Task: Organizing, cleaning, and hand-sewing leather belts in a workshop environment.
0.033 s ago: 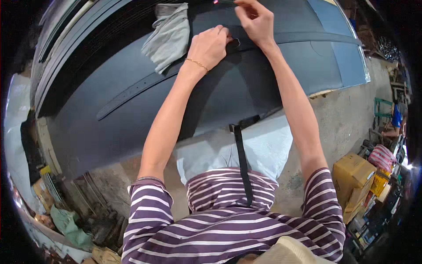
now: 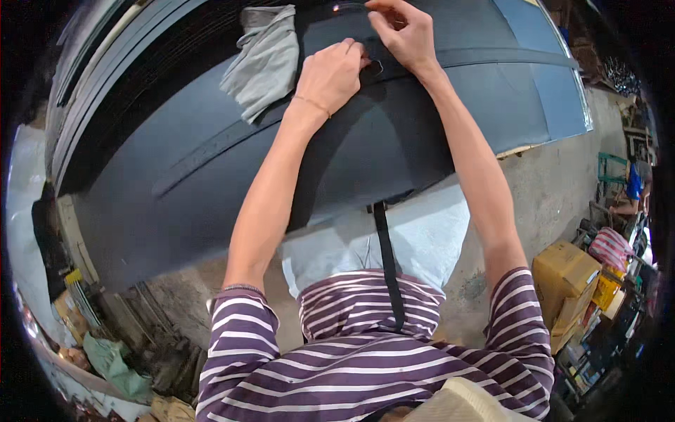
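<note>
A long dark belt (image 2: pixel 485 56) lies across the dark work surface, its holed end (image 2: pixel 204 156) out to the left. My left hand (image 2: pixel 330 74) is closed over the belt's middle, fingers curled together. A small shiny curved piece (image 2: pixel 378 68) shows beside those fingertips. Farther up, my right hand (image 2: pixel 406 32) pinches a thin dark tool whose left tip glows orange (image 2: pixel 336 8); its kind cannot be made out. A crumpled grey cloth glove (image 2: pixel 264 60) rests left of my left hand.
The dark sheet-covered table (image 2: pixel 140 239) has a bluish panel (image 2: pixel 555 91) at its right end. Stacked long strips edge the far left. On the floor at right stand a cardboard box (image 2: pixel 562 274) and a striped bag (image 2: pixel 610 247); a person in blue (image 2: pixel 635 183) sits beyond.
My right hand and the glowing tip have shifted slightly left. The glove appears a little farther left. My left hand keeps nearly the same place.
</note>
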Demonstrator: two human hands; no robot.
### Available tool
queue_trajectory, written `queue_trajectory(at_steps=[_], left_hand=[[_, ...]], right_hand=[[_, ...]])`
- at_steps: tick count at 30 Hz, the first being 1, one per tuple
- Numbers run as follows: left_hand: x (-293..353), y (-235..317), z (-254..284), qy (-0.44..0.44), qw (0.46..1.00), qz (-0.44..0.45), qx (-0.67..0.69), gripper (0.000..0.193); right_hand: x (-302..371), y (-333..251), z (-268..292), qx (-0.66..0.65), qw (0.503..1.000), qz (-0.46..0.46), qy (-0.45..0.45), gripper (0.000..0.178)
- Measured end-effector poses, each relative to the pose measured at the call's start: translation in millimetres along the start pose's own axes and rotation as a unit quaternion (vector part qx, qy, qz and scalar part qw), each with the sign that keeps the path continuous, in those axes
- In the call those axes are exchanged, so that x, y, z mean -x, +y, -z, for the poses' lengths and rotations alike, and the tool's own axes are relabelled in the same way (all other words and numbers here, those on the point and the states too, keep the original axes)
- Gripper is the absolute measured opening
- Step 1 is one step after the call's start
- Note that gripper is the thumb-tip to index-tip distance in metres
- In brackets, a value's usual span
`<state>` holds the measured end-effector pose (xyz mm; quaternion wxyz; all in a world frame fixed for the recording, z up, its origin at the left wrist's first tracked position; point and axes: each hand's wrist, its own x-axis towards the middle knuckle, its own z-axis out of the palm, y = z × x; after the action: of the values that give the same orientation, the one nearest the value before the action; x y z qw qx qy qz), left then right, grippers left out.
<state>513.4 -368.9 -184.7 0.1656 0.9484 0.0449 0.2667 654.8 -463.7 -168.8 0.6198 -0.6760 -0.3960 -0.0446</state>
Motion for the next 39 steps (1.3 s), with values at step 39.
queue_trajectory(at_steps=[39], left_hand=[[18,-13,22,0.045,0.984,0.073,0.155,0.003]], right_hand=[[-43,28,-46,-0.313,0.907,-0.147,-0.238,0.016]])
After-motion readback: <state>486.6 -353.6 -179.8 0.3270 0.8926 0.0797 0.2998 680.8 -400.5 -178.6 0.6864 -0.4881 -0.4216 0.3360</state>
